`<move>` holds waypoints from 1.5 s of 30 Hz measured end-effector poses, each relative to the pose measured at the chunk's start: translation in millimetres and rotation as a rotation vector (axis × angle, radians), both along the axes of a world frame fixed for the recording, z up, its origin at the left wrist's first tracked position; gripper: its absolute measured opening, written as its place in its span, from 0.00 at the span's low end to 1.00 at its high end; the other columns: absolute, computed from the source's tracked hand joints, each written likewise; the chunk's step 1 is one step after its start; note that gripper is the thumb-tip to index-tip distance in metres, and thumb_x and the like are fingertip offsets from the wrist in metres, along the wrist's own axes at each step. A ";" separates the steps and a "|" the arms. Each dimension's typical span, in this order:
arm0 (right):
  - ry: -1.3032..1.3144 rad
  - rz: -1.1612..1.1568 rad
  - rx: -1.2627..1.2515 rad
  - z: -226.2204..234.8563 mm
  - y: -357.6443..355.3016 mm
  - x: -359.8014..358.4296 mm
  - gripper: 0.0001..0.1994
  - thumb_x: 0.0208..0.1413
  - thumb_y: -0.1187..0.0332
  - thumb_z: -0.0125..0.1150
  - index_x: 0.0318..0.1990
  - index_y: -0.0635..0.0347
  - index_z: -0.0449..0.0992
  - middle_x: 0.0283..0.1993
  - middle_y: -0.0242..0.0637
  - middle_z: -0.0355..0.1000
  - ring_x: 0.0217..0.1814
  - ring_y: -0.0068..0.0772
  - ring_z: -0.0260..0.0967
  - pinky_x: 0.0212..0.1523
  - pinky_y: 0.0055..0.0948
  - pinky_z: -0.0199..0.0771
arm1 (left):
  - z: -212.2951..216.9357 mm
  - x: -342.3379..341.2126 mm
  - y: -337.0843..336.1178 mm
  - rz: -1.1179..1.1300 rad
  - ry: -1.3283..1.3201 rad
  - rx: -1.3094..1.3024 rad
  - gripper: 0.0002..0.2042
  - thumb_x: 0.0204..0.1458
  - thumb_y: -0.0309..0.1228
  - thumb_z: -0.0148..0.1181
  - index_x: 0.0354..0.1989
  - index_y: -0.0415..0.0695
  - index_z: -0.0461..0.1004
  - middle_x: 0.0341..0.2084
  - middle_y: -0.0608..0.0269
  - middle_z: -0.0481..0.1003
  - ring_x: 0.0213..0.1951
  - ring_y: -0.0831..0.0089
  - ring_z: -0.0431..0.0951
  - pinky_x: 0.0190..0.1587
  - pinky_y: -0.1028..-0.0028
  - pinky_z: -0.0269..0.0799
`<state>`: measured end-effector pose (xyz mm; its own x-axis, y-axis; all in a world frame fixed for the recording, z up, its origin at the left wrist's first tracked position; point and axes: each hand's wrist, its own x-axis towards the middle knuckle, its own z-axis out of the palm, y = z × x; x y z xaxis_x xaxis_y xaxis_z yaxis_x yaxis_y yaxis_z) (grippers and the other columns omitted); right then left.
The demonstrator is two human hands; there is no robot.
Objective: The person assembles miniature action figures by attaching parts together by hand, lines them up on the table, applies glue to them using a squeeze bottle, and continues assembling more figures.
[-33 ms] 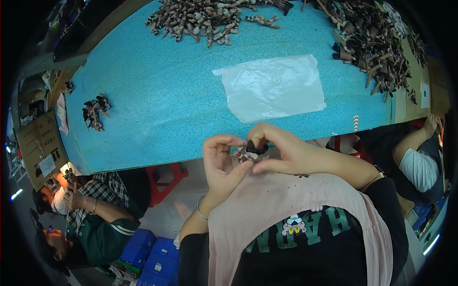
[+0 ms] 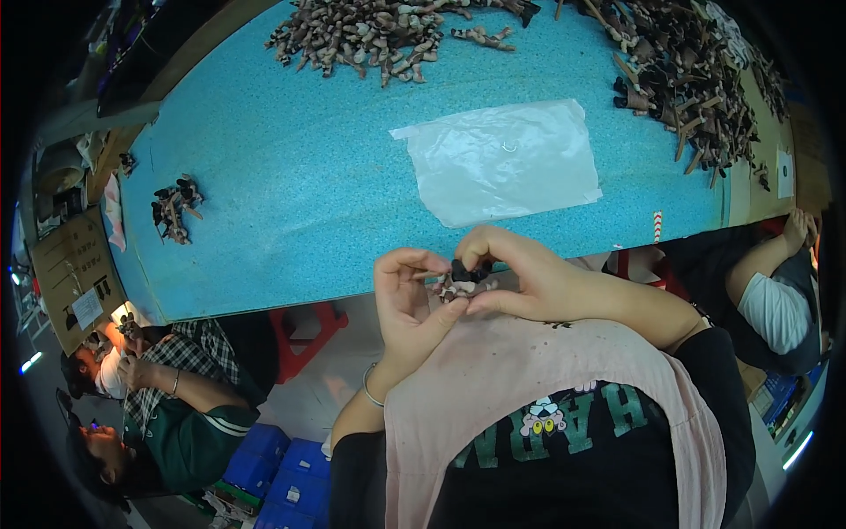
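Close in front of my chest, at the table's near edge, both hands meet around a small figurine (image 2: 460, 287) with a black upper part and a pale and brown body. My left hand (image 2: 407, 298) pinches its pale side between thumb and fingertips. From the other side, my right hand (image 2: 518, 275) has its thumb and index finger bent around the black part. Fingertips cover much of the figurine, so its full shape cannot be made out.
A white plastic sheet (image 2: 507, 166) lies on the blue tabletop (image 2: 291, 194). Piles of figurines stand at the back (image 2: 370, 40) and far right (image 2: 696, 88); a small cluster (image 2: 176, 207) lies left. Co-workers sit at both sides, near a red stool (image 2: 308, 335) and blue bins (image 2: 295, 485).
My right thumb has come up slightly towards the left thumb, and the figurine has turned a little between my fingers. The rest looks the same.
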<state>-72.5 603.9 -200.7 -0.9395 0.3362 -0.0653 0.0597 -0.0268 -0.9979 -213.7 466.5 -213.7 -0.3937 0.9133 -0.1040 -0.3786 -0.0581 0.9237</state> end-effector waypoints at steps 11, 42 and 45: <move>0.042 -0.058 0.038 3.2 2.2 2.3 0.19 0.48 0.75 0.65 0.48 0.60 0.69 0.47 0.40 0.67 0.49 0.40 0.66 0.50 0.33 0.67 | 3.8 -16.2 6.8 -0.277 0.167 -0.085 0.22 0.43 0.38 0.71 0.45 0.41 0.73 0.50 0.56 0.63 0.61 0.58 0.60 0.61 0.62 0.57; -0.107 0.100 -0.033 -9.2 -2.3 -2.7 0.32 0.52 0.67 0.64 0.63 0.66 0.58 0.60 0.50 0.62 0.64 0.44 0.61 0.62 0.38 0.61 | 0.4 -96.6 14.2 0.346 0.827 -0.165 0.16 0.41 0.27 0.69 0.41 0.44 0.75 0.46 0.56 0.70 0.55 0.58 0.66 0.57 0.63 0.62; -0.183 0.306 0.039 -9.2 4.4 -4.8 0.28 0.54 0.66 0.62 0.61 0.64 0.62 0.59 0.47 0.63 0.63 0.43 0.62 0.61 0.36 0.62 | -12.1 -174.4 11.0 0.807 1.148 -0.295 0.16 0.42 0.25 0.68 0.42 0.43 0.74 0.48 0.52 0.67 0.53 0.56 0.66 0.55 0.62 0.62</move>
